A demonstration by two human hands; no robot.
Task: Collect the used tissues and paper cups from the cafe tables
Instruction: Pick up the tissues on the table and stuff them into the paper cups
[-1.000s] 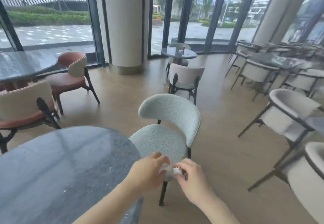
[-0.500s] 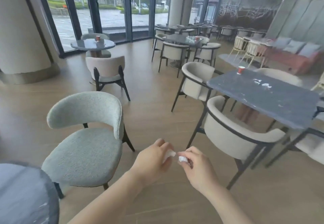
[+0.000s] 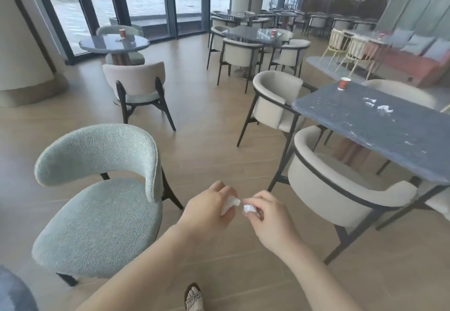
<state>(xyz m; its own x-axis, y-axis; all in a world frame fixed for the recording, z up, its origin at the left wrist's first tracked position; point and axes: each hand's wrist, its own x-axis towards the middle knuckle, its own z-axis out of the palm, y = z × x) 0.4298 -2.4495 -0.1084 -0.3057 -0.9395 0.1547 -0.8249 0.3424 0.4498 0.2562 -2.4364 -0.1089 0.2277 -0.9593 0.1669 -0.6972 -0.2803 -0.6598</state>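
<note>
Head view: the left hand (image 3: 209,209) curls on a crumpled tissue (image 3: 230,203), the right hand (image 3: 270,218) pinches a small tissue wad (image 3: 249,208); both seem soft, light. A paper cup (image 3: 344,83) stands on the worktop (image 3: 389,140) at right, probably thin: hold its wall gently.

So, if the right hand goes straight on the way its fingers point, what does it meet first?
Probably the tissue in the left hand; the right hand, pinching its own wad, points at it across a small gap.

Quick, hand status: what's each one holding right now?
Left hand: grips a crumpled tissue.
Right hand: pinches a small tissue wad.
</note>
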